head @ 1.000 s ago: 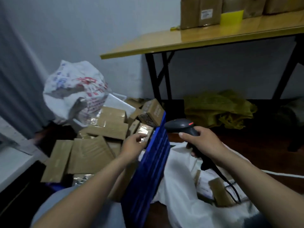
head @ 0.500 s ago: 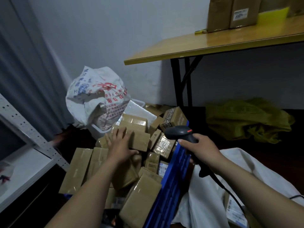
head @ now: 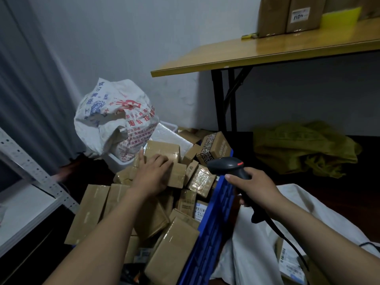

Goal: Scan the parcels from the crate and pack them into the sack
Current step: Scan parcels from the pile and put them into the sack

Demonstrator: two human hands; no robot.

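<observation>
A blue crate (head: pixel 207 231) in the lower middle is heaped with several brown taped parcels. My left hand (head: pixel 152 175) lies palm down on a flat brown parcel (head: pixel 174 175) near the top of the heap, fingers spread over it; whether it grips the parcel I cannot tell. My right hand (head: pixel 253 186) is shut on the handle of a black barcode scanner (head: pixel 226 163), whose head points left over the crate's right rim. The white sack (head: pixel 257 243) lies open at the lower right, with labelled parcels (head: pixel 292 262) inside and the scanner cable trailing across it.
A printed white bag (head: pixel 115 118) sits in a white bin behind the crate. A yellow-topped folding table (head: pixel 267 54) with cardboard boxes (head: pixel 287 15) stands at the upper right, an olive green bag (head: pixel 304 149) beneath it. A grey metal shelf (head: pixel 30 182) is at the left.
My left hand moved from the crate's right rim further up and left onto the flat parcel. The view swung left and closer. The scanner stayed in my right hand.
</observation>
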